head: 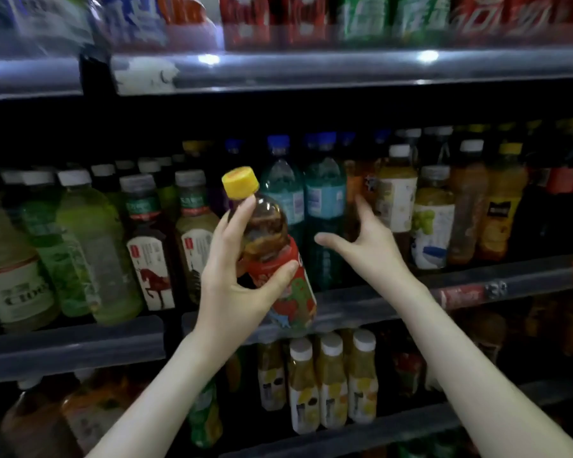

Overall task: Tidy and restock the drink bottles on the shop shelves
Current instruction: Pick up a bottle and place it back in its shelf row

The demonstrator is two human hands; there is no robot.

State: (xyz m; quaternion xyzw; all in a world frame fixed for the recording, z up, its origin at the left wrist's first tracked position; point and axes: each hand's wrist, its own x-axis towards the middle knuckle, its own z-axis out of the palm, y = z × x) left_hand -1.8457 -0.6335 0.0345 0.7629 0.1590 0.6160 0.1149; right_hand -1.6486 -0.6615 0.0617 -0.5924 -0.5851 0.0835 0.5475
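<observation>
Here I have the left hand (232,285) closed round a tea bottle (272,249), thumb on its red label and fingers behind its neck; it tilts, yellow cap (240,181) up and left, in front of the middle shelf (394,302) and not yet on it; the right hand (364,241) is spread and holds nothing, reaching toward the amber bottles (361,193) just right of the blue-capped ones (325,200). As I judge it, the work is well along but not done; the middle shelf looks full along its front edge, green and dark bottles at its left end, juices at its right; the bottle in hand still wants a slot, probably beside those amber ones; the lower shelf (361,431) shows white-capped juices (331,381) with dark stretches to either side, though blur keeps me from telling whether those are gaps.
</observation>
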